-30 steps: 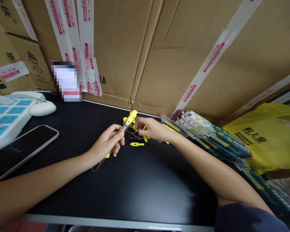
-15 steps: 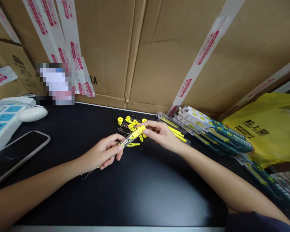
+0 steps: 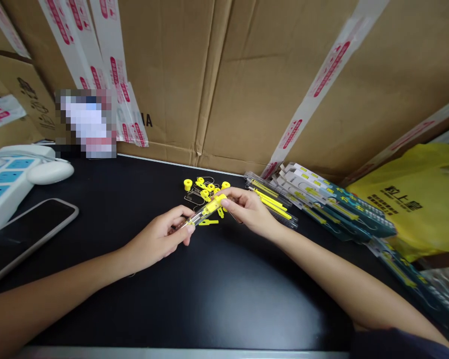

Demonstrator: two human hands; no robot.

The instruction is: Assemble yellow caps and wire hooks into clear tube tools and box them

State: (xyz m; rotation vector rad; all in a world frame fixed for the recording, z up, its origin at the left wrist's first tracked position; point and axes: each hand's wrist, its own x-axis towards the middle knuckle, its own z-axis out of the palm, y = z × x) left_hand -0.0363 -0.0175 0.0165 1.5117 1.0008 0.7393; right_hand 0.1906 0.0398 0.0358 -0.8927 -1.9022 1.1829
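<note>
A clear plastic tube (image 3: 198, 217) with yellow parts inside slants between my two hands above the black table. My left hand (image 3: 168, 233) is closed around its lower left end, the thumb on top. At the upper right end, my right hand (image 3: 245, 203) pinches the yellow cap (image 3: 217, 200) between thumb and fingers. Just behind the tube lie several small yellow spools (image 3: 187, 185) and thin bent wire pieces (image 3: 190, 195). A flat yellow piece (image 3: 208, 222) rests on the table below the tube.
Clear packs with yellow sticks (image 3: 273, 202) and overlapping printed packages (image 3: 329, 199) lie to the right, beside a yellow bag (image 3: 415, 199). On the left are a phone (image 3: 26, 239), a white power strip (image 3: 7, 184) and a white mouse-like object (image 3: 50, 172). Cardboard (image 3: 164, 75) walls the back.
The yellow cap sits slightly further into the tube's end. A yellow bit and wire seen below my left hand are now mostly hidden. The view has shifted slightly.
</note>
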